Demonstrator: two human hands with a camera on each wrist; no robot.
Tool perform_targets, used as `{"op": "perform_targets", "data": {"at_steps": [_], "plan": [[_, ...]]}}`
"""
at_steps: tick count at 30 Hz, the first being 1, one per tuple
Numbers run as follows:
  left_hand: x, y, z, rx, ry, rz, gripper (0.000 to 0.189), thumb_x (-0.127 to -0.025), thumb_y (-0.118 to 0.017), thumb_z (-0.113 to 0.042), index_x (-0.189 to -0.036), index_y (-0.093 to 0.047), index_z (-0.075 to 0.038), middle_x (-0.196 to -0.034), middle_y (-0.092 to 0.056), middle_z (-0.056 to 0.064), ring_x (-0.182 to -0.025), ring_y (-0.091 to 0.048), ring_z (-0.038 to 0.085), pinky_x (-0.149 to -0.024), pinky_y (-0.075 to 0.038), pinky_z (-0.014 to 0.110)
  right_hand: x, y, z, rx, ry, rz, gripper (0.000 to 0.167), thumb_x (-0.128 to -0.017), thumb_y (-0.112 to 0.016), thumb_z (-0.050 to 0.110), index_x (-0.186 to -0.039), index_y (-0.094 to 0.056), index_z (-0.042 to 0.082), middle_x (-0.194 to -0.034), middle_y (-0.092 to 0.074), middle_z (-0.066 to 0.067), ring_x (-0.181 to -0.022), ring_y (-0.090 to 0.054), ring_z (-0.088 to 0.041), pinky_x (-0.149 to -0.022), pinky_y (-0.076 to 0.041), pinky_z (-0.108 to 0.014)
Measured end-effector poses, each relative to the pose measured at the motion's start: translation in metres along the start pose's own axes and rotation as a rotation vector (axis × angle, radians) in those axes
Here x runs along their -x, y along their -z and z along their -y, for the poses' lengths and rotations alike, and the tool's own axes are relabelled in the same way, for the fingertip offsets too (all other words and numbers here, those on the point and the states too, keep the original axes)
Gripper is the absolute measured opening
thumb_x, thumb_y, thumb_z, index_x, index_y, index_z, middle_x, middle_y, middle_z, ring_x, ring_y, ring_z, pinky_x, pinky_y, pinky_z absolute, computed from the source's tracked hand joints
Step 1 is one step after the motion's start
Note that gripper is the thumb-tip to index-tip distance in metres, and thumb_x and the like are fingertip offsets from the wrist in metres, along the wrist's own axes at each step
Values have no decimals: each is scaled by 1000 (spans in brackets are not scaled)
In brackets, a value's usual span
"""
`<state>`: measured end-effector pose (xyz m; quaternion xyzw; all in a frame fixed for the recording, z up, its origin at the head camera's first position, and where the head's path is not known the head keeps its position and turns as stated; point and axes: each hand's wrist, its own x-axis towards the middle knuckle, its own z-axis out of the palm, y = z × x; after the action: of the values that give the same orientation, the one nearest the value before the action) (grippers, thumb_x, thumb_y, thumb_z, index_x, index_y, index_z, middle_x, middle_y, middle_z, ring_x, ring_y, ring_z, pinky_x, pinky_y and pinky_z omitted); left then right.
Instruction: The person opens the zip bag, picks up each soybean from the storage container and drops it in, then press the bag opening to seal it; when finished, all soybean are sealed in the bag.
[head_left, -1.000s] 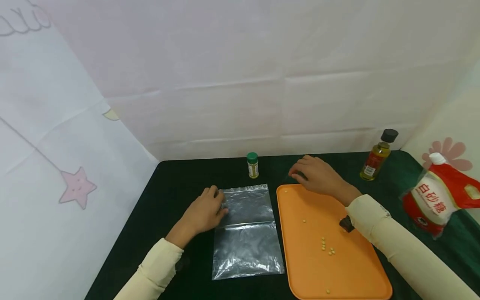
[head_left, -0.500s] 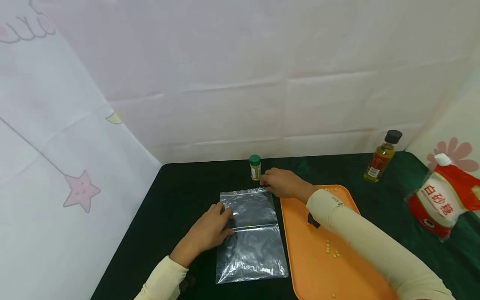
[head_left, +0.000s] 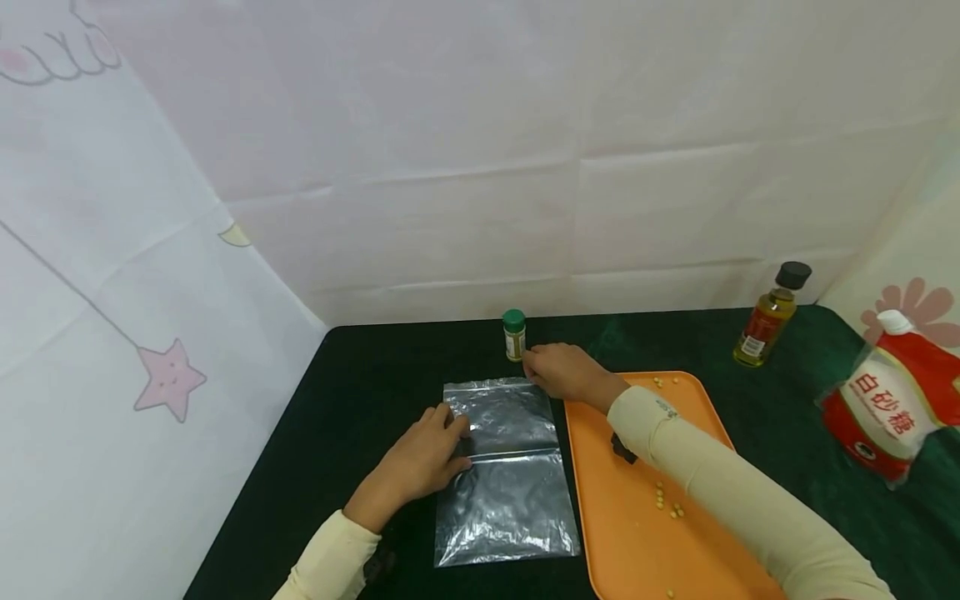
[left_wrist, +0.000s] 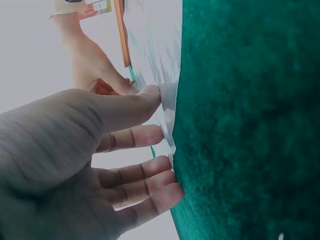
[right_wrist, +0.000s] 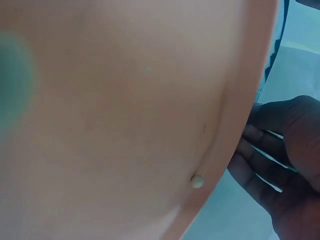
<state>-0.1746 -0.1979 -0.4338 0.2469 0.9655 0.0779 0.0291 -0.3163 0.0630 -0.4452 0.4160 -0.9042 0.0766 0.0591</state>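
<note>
A clear plastic bag [head_left: 506, 504] lies flat on the dark green cloth, with a crease across its middle. My left hand [head_left: 422, 458] rests at its upper left edge; in the left wrist view the thumb [left_wrist: 132, 106] touches the plastic and the loosely bent fingers stand apart from it. At the bag's upper right corner, my right hand [head_left: 562, 371] pinches the plastic between thumb and fingertips, partly hidden behind the tray rim in the right wrist view. An orange tray [head_left: 611, 533] holding several small pale yellow balls [head_left: 660, 496] lies under my right forearm.
A small green-capped jar [head_left: 514, 335] stands just behind my right hand. At the back right is a bottle of yellow oil [head_left: 767, 325] with a black cap. A red and white sugar pouch [head_left: 885, 400] stands at the far right.
My right hand has moved left from above the tray's far edge to the bag's upper right corner. The left hand has shifted only slightly over the bag's left edge.
</note>
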Motion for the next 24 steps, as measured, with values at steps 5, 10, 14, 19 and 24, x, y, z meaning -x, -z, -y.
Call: {"op": "perform_targets", "data": {"at_steps": [5,10,14,19,24], "plan": [[-1,0,2,-21,-39,0,31,-93,-73,-33,-115,-62,-13,-104,-51,4,-91,-48,17,-73,-47,35,7,3,2,-9,31,-104,10,-96,-70,16,-95,-60,16,-90,-58,4,-78,-54,-11,-66,-49,-26],[-3,2,5,-38,-91,-98,19,-96,-70,-29,-106,-66,-14,-99,-49,2,-85,-42,14,-68,-43,31,17,16,11,-14,59,-206,9,-96,-69,18,-99,-61,17,-96,-59,5,-84,-56,-10,-70,-50,-26],[-12,10,5,-70,-143,-313,14,-95,-72,-22,-103,-68,-12,-98,-50,3,-81,-41,16,-67,-40,30,31,31,23,-30,69,-263,6,-98,-67,19,-102,-63,18,-96,-58,7,-82,-52,-7,-68,-47,-24],[-28,24,-6,-78,-143,-522,25,-93,-73,-22,-113,-65,-10,-111,-52,8,-92,-46,24,-77,-39,39,48,49,39,-33,79,-312,6,-98,-68,19,-101,-64,19,-96,-59,9,-81,-51,-7,-70,-47,-24],[-40,31,-15,-78,-161,-554,23,-90,-78,-22,-109,-67,-13,-114,-54,9,-98,-47,29,-82,-37,45,61,52,50,-16,83,-358,7,-96,-70,20,-100,-64,19,-94,-59,9,-78,-49,-7,-70,-46,-25]]}}
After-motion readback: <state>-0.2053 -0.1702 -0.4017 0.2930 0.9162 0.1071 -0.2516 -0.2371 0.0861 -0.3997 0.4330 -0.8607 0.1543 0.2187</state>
